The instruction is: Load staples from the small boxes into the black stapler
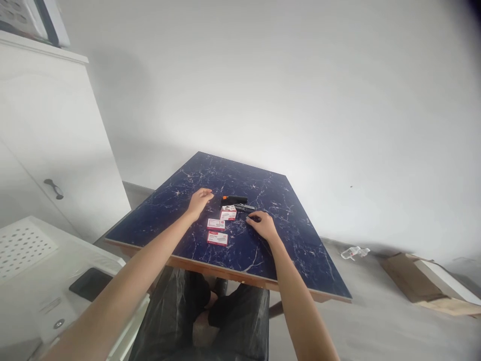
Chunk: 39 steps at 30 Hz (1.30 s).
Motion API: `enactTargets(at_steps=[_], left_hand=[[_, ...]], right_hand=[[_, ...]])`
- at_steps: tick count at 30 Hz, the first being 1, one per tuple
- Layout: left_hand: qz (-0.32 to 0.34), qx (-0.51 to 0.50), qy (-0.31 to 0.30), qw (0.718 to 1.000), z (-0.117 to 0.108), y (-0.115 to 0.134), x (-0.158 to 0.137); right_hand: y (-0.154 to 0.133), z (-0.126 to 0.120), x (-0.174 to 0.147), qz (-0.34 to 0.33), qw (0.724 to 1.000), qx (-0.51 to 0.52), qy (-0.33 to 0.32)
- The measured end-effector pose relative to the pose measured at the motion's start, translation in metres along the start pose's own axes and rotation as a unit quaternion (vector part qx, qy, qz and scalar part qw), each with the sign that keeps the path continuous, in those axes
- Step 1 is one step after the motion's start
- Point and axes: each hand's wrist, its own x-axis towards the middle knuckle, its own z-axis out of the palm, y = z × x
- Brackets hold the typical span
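A black stapler (pixel 237 199) with an orange end lies on the dark blue marbled table, its slim metal-and-black part (pixel 246 208) showing along the near side. Left of it, my left hand (pixel 200 203) hovers above the tabletop with fingers curled and fingertips together; whatever is in them is too small to see. My right hand (pixel 262 224) rests just right of the metal part, thumb and fingers bent toward each other around something I cannot make out. Between my hands sit a red-and-white small box (pixel 227 213), a second box (pixel 216 224) and a third box (pixel 217 238), nearest me.
The table (pixel 293 250) has a wooden edge facing me and stands near the wall. On the left are a white cabinet (pixel 60 130) and a white unit bearing a dark phone-like slab (pixel 90 284). A cardboard box (pixel 413 281) and a clear plastic bottle (pixel 355 252) lie on the floor at right.
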Motion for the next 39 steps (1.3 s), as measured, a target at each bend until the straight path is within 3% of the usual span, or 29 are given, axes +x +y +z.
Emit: enactTargets(at_steps=[3, 6, 11, 14, 16, 19, 22, 25, 29, 31, 35, 39], left_hand=[[0.003, 0.019, -0.027, 0.999, 0.006, -0.001, 0.02], [0.014, 0.047, -0.067, 0.997, 0.016, -0.005, 0.037], [0.047, 0.099, -0.131, 0.985, 0.029, -0.011, 0.069], [0.077, 0.144, -0.133, 0.978, 0.038, -0.015, 0.092], [0.061, 0.14, -0.12, 0.981, 0.043, -0.017, 0.105], [0.039, 0.094, -0.121, 0.987, 0.043, -0.019, 0.112], [0.065, 0.062, -0.183, 0.979, 0.038, -0.017, 0.107], [0.094, 0.083, -0.282, 0.951, 0.037, -0.009, 0.098], [0.125, 0.157, -0.378, 0.904, 0.043, 0.001, 0.09], [0.13, 0.199, -0.387, 0.891, 0.047, 0.002, 0.089], [0.134, 0.207, -0.373, 0.895, 0.048, -0.001, 0.089], [0.202, 0.248, -0.364, 0.875, 0.046, -0.005, 0.09]], right_hand=[[-0.002, 0.005, 0.004, -0.055, 0.997, -0.053, -0.019], [0.008, 0.006, 0.015, -0.058, 0.998, -0.006, 0.01], [0.05, -0.009, 0.05, 0.032, 0.985, 0.091, 0.141], [0.077, -0.018, 0.078, 0.098, 0.967, 0.108, 0.209], [0.089, -0.021, 0.093, 0.128, 0.958, 0.137, 0.219], [0.094, -0.019, 0.104, 0.129, 0.965, 0.166, 0.159], [0.088, -0.014, 0.101, 0.09, 0.979, 0.163, 0.086], [0.08, -0.012, 0.095, 0.061, 0.984, 0.159, 0.047], [0.067, -0.014, 0.086, 0.034, 0.993, 0.103, 0.055], [0.059, -0.014, 0.081, 0.005, 0.997, 0.07, 0.041], [0.045, -0.01, 0.074, -0.061, 0.997, 0.034, -0.015], [0.039, -0.008, 0.071, -0.076, 0.995, 0.033, -0.061]])
